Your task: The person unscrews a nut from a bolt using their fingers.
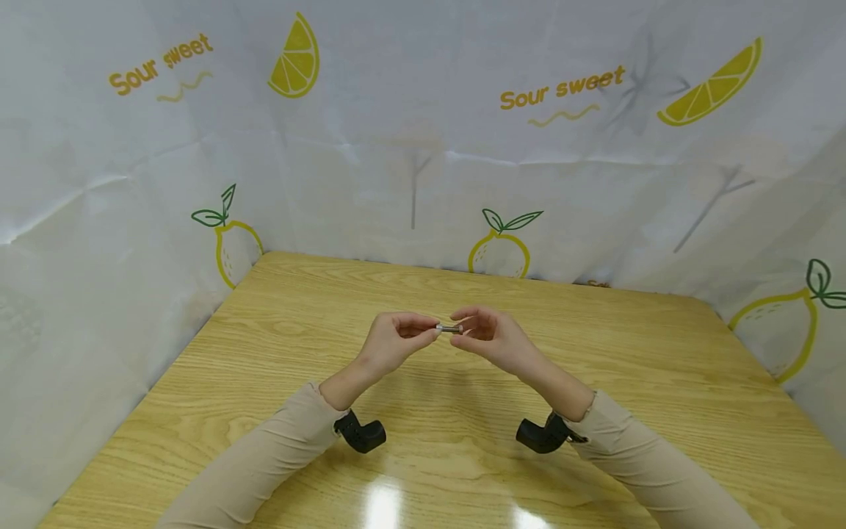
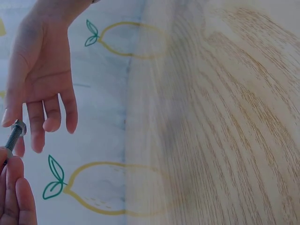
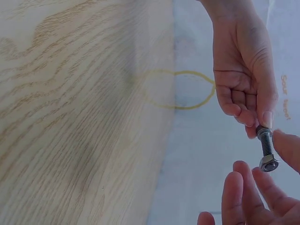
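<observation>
A metal bolt [image 1: 450,329] with a hex nut [image 3: 269,163] threaded near its free end is held above the table, roughly level. My left hand [image 1: 391,342] pinches the head end between thumb and fingertips, so the head is mostly hidden. Around the nut end, my right hand [image 1: 497,341] has its thumb and fingers spread apart, with a gap between them. In the left wrist view the nut sits beside the right thumb; whether they touch I cannot tell. The right wrist view shows bare thread between the left fingertips and the nut.
Beneath both hands lies a wood-grain table [image 1: 264,330]. A white curtain [image 1: 370,198] printed with lemons surrounds its back and sides. Each wrist carries a black camera mount, the left one [image 1: 363,435] and the right one [image 1: 542,435], hanging inward above the tabletop.
</observation>
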### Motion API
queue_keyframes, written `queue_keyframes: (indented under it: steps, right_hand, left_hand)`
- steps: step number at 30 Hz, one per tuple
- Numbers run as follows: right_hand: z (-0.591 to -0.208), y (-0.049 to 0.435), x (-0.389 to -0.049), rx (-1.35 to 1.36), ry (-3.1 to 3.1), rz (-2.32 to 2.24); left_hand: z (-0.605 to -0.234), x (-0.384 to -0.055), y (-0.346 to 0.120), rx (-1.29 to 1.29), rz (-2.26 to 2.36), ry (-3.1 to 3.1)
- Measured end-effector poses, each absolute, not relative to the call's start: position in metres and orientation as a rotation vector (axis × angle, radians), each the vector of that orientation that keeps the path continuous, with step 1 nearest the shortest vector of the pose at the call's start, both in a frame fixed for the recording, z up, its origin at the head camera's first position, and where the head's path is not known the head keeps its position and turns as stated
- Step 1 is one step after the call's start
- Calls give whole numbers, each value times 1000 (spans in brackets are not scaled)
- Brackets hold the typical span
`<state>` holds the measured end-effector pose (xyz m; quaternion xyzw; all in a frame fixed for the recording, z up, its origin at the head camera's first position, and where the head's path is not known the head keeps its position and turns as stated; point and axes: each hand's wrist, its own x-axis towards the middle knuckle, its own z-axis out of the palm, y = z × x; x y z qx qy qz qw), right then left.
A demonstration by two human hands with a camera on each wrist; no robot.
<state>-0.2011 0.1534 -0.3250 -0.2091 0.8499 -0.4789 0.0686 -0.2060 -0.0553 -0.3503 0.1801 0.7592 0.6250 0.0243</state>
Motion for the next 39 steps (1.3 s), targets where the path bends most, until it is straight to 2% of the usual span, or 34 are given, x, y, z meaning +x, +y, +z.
queue_keyframes:
  steps: [14,24,32,39]
  right_hand:
    - [-325,154,-200,-611,2533,-1484]
    - [-325,154,-201,-534,2536,-1352]
    - [-326,154,-200,-609,2528,-1474]
    - [-327,155,-201,-579,2537,-1407]
  left_hand:
    - [-352,-206,-55,556,1943,2349]
    - [-352,-206,-55,551,1935,2356]
    - [-352,-206,-55,544,1934,2353]
    - [-351,-206,-54,531,1930,2357]
